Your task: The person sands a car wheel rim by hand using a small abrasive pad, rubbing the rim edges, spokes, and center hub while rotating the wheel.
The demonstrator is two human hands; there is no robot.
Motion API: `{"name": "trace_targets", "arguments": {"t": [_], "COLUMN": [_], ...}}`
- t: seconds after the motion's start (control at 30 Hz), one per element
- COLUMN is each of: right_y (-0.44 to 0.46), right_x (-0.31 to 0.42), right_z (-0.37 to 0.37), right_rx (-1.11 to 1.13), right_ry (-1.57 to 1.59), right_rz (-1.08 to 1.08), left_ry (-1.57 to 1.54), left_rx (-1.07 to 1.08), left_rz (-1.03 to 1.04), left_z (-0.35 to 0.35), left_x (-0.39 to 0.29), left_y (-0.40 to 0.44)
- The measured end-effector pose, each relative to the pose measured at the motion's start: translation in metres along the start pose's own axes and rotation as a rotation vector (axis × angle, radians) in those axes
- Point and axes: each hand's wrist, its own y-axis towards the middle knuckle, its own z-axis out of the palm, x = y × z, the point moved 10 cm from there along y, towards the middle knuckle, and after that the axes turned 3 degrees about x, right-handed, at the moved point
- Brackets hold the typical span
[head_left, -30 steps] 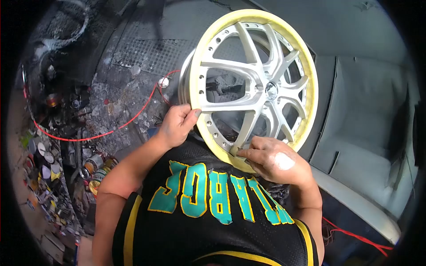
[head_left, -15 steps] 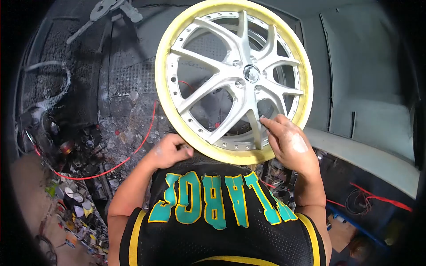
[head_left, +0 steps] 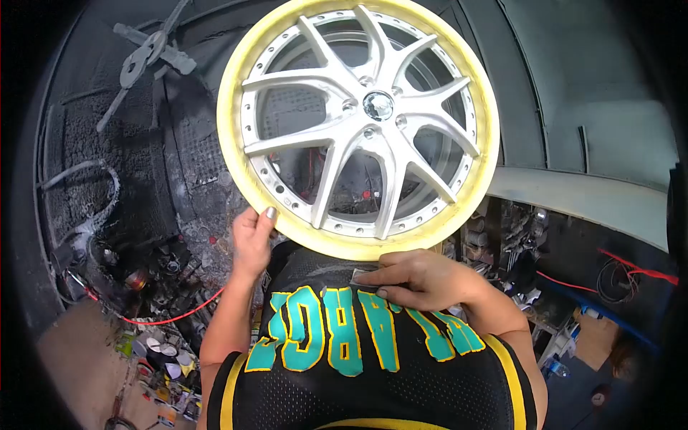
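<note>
A silver multi-spoke car wheel [head_left: 390,154] is tilted up in front of me, with yellow masking [head_left: 231,136] around its outer lip. A shiny round cap [head_left: 378,105] sits at its centre. My left hand [head_left: 251,240] grips the lower left edge of the lip, thumb on the yellow face and fingers partly hidden. Just below the wheel's bottom edge, my right hand [head_left: 419,278] pinches a small flat grey piece [head_left: 364,277] against the front of my black jersey [head_left: 322,387]. What that piece is made of, I cannot tell.
A red hose [head_left: 175,315] curves along the left. Dusty metal fittings [head_left: 147,61] stand at the upper left, and cluttered scraps [head_left: 168,358] lie at the lower left. To the right are a pale ledge [head_left: 573,193] and a coiled dark cable [head_left: 616,283].
The wheel has turned and shifted slightly left. My right hand has come off a spoke down to my jersey, while my left hand has risen and taken hold of the lip.
</note>
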Motion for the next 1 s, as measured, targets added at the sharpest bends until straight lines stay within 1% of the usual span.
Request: {"name": "trace_targets", "arguments": {"t": [0.07, 0.1, 0.17, 0.2, 0.27, 0.3, 0.33, 0.37, 0.4, 0.43, 0.47, 0.53, 0.6, 0.63, 0.7, 0.77, 0.8, 0.87, 1.0], "right_y": [-0.006, -0.005, -0.005, -0.005, -0.009, -0.015, -0.021, -0.028, -0.026, -0.029, -0.032, -0.022, -0.009, -0.005, 0.006, 0.02, 0.022, 0.028, 0.033], "right_x": [-0.006, -0.008, -0.012, -0.013, -0.014, -0.012, -0.013, -0.012, -0.017, -0.019, -0.021, -0.032, -0.04, -0.043, -0.044, -0.052, -0.056, -0.072, -0.072], "right_z": [-0.002, -0.004, -0.001, -0.003, -0.029, -0.049, -0.07, -0.088, -0.093, -0.104, -0.114, -0.118, -0.121, -0.124, -0.13, -0.131, -0.13, -0.126, -0.126], "right_rx": [0.073, 0.063, 0.096, 0.088, -0.119, -0.235, -0.395, -0.555, -0.556, -0.648, -0.74, -0.745, -0.746, -0.761, -0.772, -0.631, -0.628, -0.546, -0.54], "right_ry": [-0.004, -0.001, 0.023, 0.026, -0.154, -0.296, -0.413, -0.528, -0.526, -0.614, -0.702, -0.714, -0.725, -0.635, -0.545, -0.816, -0.816, -0.858, -0.859], "right_rz": [0.03, 0.03, 0.044, 0.043, 0.034, 0.107, 0.129, 0.152, 0.155, 0.191, 0.227, 0.229, 0.234, 0.192, 0.153, 0.367, 0.368, 0.439, 0.422], "left_ry": [0.029, 0.002, 0.041, 0.032, 0.002, -0.034, -0.117, -0.055, -0.074, -0.093, -0.094, -0.021, 0.028, 0.078, 0.037, 0.027, 0.025, 0.023, 0.028], "left_rx": [0.015, 0.043, 0.167, 0.23, 0.211, 0.186, 0.155, 0.122, 0.083, 0.045, 0.046, 0.016, 0.004, -0.009, 0.0, -0.031, -0.032, -0.05, -0.055], "left_rz": [-0.031, -0.06, -0.079, -0.139, -0.138, -0.137, -0.106, -0.074, -0.028, 0.02, 0.018, 0.044, 0.01, -0.018, -0.014, -0.008, -0.011, -0.018, -0.037], "left_z": [0.015, 0.022, 0.034, 0.041, 0.038, 0.035, 0.025, 0.015, 0.005, -0.003, -0.006, -0.01, -0.006, -0.005, -0.003, -0.003, -0.003, -0.005, -0.005], "left_x": [0.001, 0.005, 0.015, 0.022, 0.023, 0.024, 0.023, 0.014, 0.011, 0.008, 0.008, 0.001, -0.005, -0.004, -0.002, -0.003, -0.001, 0.001, 0.008], "left_y": [-0.013, -0.018, -0.024, -0.028, -0.026, -0.023, -0.016, -0.01, -0.003, 0.002, 0.006, 0.011, 0.009, 0.008, 0.007, 0.006, 0.005, 0.005, 0.002]}}
